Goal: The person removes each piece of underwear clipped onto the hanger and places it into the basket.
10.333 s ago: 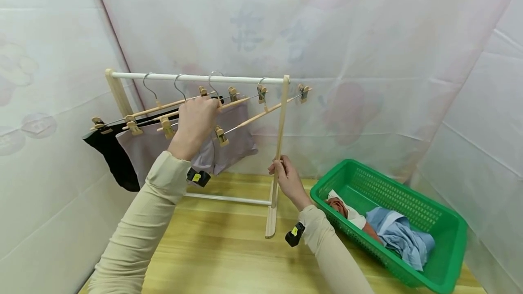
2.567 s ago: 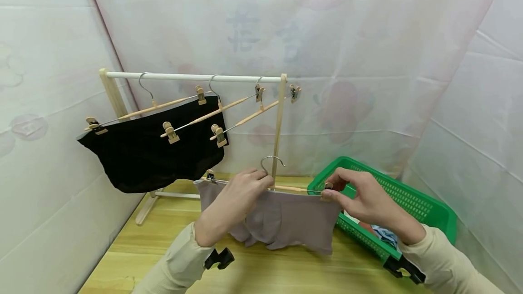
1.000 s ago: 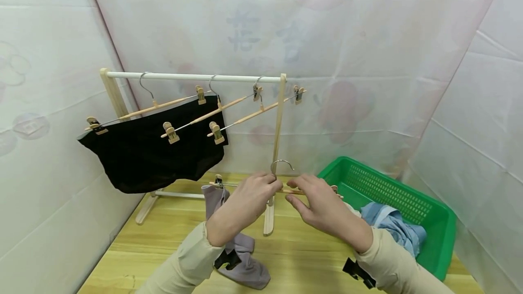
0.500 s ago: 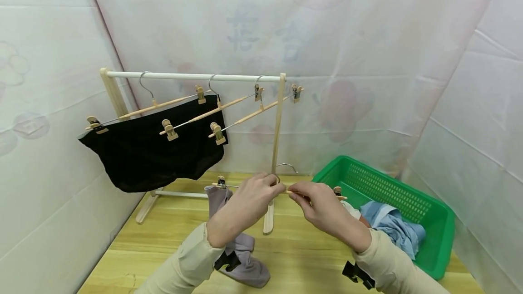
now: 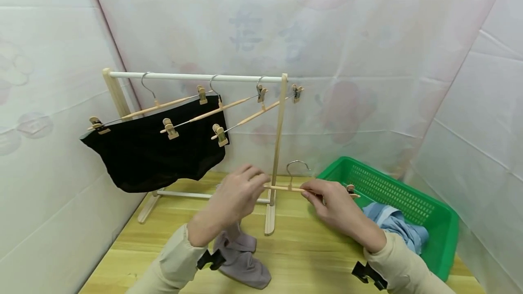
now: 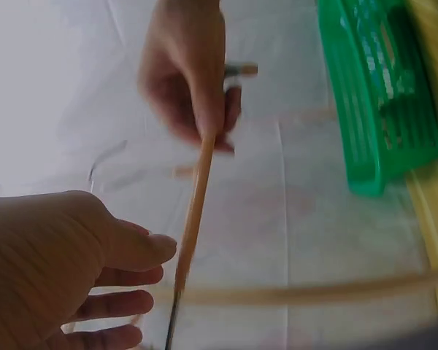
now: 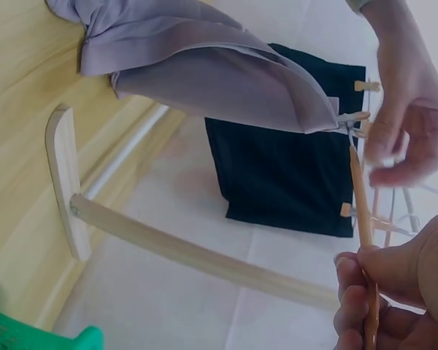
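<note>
My right hand [image 5: 339, 208] pinches the wooden bar of a clip hanger [image 5: 296, 189] between thumb and fingers, its metal hook upward. My left hand [image 5: 234, 198] is near the hanger's left end, fingers loosely extended; in the left wrist view its thumb is close to the bar and holds nothing. A mauve garment [image 5: 245, 267], like small shorts, hangs by one corner from the left clip [image 7: 354, 118], seen in the right wrist view; its lower part lies bunched on the table. The right clip [image 5: 350, 189] bears no cloth.
Behind the hands stands a small rack [image 5: 196, 76] with a white rail. Black shorts [image 5: 155, 153] hang there from a clip hanger, beside two bare hangers [image 5: 261, 112]. At right, a green basket [image 5: 445, 244] holds blue cloth [image 5: 400, 226]. The table [image 5: 310, 257] is wooden.
The mauve garment's hanger came off the rack; its right corner has since left the right clip. Just now my left hand slid left off the hanger's middle, while my right hand took the bar.
</note>
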The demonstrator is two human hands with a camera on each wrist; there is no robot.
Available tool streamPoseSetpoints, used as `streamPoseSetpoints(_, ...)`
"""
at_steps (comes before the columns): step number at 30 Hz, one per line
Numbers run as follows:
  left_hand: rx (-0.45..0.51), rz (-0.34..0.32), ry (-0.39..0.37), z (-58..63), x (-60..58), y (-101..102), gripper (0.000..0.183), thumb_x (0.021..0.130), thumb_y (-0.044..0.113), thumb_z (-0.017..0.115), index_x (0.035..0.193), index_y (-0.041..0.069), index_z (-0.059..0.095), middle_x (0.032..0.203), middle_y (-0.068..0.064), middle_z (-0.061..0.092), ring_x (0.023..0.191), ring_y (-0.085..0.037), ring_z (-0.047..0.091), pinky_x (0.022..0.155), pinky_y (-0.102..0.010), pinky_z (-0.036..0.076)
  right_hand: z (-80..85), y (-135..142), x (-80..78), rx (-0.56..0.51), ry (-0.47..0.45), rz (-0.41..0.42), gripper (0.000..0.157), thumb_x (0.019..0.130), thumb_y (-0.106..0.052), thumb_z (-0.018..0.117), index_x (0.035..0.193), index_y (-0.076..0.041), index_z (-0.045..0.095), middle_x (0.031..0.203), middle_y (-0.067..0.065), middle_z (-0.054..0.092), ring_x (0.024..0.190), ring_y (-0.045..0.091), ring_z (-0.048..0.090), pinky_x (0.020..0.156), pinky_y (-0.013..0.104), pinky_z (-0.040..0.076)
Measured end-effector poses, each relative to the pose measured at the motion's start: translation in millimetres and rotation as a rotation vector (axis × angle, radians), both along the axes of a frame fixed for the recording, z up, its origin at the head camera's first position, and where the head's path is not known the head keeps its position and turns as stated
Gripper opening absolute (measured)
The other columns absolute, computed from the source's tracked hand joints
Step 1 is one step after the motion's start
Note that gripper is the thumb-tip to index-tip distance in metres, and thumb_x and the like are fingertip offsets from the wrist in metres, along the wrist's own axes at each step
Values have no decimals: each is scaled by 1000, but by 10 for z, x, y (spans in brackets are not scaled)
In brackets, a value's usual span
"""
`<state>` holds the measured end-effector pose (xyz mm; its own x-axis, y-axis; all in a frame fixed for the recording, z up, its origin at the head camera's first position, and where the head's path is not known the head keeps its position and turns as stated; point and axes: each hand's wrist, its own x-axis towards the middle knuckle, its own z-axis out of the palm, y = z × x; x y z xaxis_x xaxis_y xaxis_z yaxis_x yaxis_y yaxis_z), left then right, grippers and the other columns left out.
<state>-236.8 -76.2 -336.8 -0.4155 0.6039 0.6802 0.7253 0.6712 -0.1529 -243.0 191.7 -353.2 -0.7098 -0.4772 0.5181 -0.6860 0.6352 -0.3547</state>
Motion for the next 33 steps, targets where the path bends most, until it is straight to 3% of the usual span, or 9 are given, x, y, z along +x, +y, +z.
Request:
streamPoseSetpoints(5,65,95,-34,-20,-31,-248,32,88,17,80,118,11,70,107,-2,73,99,-22,65,82,-37,53,16,92,4,10,-22,-4,14,97,-8,66,104,-14,77,82,-7,71,60,-8,48,56,19,44)
streamPoseSetpoints(8,85,126,-59,-40,-36,-361,30,88,20,80,115,11,70,104,-1,73,94,-20,64,76,-36,50,15,146,1,16,-37,-11,13,98,-8,66,104,-14,77,83,-7,71,59,-7,47,55,19,44)
streamPoseSetpoints(13,104,45,-146,-74,-59,-438,20,89,24,78,105,13,71,97,2,72,85,-14,62,74,-31,50,0,234,7,18,-88,-23,14,98,-10,66,101,-20,75,75,-13,65,53,-4,43,54,20,43)
streamPoseSetpoints(18,119,-18,-184,-127,-90,-420,21,91,21,75,108,10,71,97,0,72,85,-14,62,73,-27,51,-34,282,5,20,-107,-16,13,99,-12,65,99,-21,74,67,-17,56,51,-4,39,51,20,40)
streamPoseSetpoints(24,135,-82,-144,-206,-120,-390,20,91,15,75,109,7,72,96,-2,71,85,-13,63,70,-24,54,-72,305,13,15,-124,-31,13,98,-11,66,100,-19,76,67,-17,57,49,-4,37,47,20,37)
streamPoseSetpoints(33,120,-93,-44,-245,-147,-356,13,88,6,77,100,8,72,90,1,70,80,-11,59,68,-22,53,-68,324,19,8,-138,-25,14,97,-10,67,100,-20,76,70,-16,62,49,-4,40,47,21,38)
